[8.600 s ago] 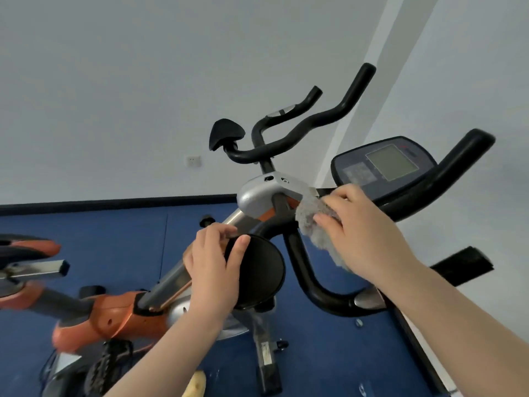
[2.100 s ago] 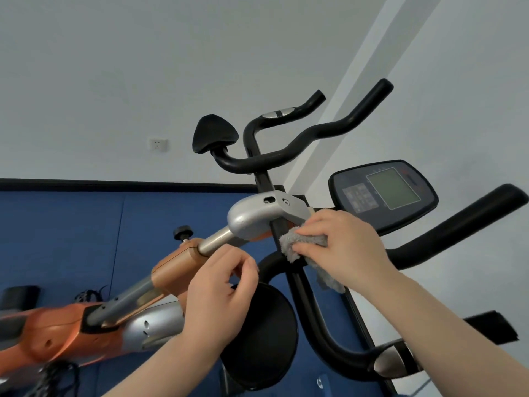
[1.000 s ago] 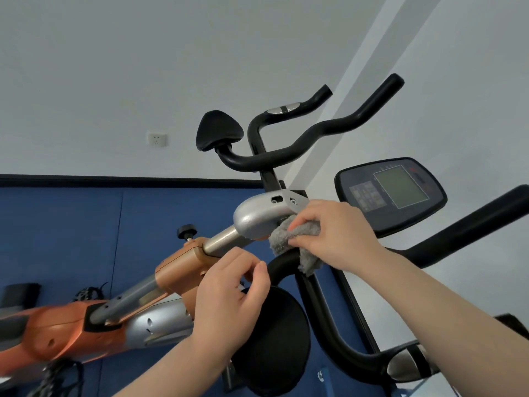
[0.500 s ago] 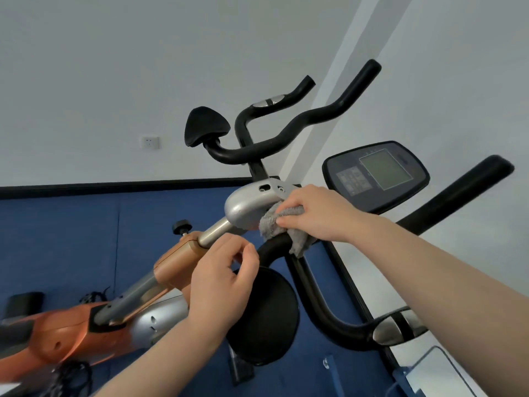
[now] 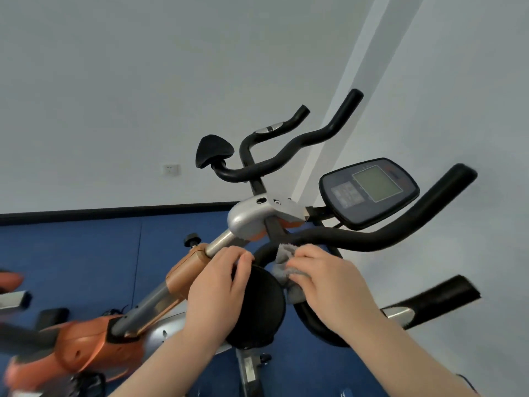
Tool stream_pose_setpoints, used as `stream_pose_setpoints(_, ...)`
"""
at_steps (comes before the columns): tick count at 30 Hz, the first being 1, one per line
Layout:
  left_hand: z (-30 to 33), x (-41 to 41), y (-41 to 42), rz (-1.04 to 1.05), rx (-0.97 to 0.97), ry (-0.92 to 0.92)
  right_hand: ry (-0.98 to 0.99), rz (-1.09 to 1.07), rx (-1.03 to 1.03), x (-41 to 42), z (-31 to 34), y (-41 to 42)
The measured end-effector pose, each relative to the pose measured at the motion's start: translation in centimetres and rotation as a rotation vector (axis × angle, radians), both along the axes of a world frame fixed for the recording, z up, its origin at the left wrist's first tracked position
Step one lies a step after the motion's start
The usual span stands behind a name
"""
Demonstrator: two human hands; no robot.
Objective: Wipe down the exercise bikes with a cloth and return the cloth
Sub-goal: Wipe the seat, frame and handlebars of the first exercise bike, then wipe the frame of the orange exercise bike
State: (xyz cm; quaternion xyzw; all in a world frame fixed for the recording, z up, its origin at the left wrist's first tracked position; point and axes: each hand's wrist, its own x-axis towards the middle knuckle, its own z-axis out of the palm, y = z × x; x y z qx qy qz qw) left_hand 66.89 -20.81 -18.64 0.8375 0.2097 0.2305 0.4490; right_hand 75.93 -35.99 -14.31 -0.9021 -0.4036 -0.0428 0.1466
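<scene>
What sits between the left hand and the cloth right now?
Head view: only the round black pad's edge separates the left hand from the grey cloth under the right hand.

Near the frame's centre, a bike's handlebar [image 5: 369, 239], curving from lower centre out to the right edge, with a console [image 5: 369, 193] mounted just above its middle. Behind and above it, toward upper centre, a second bike's handlebar [image 5: 286, 156]. Left of the console, a head bracket [image 5: 257, 216] atop a post [image 5: 160, 299] slanting down to the lower left. Low in the centre, left hand [image 5: 217, 293] gripping a round pad [image 5: 257, 308]; just to its right, right hand [image 5: 329, 285] pressing a cloth [image 5: 283, 267] against the handlebar's lower curve. On the wall, left of centre, an outlet [image 5: 171, 169].
</scene>
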Motion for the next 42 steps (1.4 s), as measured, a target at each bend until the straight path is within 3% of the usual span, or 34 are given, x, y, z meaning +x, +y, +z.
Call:
stream_pose_setpoints(3, 0.2, -1.3, -1.1, -0.016, -0.027, 0.052, 0.068, -0.135, 0.084, -1.2, -1.3, -2.8)
stream_pose_setpoints(9, -1.1, -6.2, -1.8, 0.072, -0.055, 0.177, 0.096, -0.079, 0.072, -2.6, -0.3, -4.6)
stream_pose_setpoints(13, -1.3, -10.2, -1.7, 0.148, -0.005, 0.246, 0.139, -0.15, 0.344, -4.1, 1.6, -4.3)
stream_pose_setpoints(16, -0.8, -13.1, -0.6, 0.176, 0.094, 0.232, 0.134, -0.095, 0.431, -6.6, 2.8, -2.9)
stream_pose_setpoints(23, 1.0, -22.0, 4.0, 0.295, 0.095, 0.206, 0.191, 0.03, 0.413, -16.0, 1.4, 2.6)
stream_pose_setpoints(34, 0.7, -45.7, 15.8, 0.453, 0.159, 0.358, 0.336, 0.132, 0.334, -37.0, -3.1, 16.2)
stream_pose_setpoints(42, 0.3, -52.2, 23.2, 0.478, 0.164, 0.383, 0.321, 0.199, 0.322, -43.2, -2.4, 25.3)
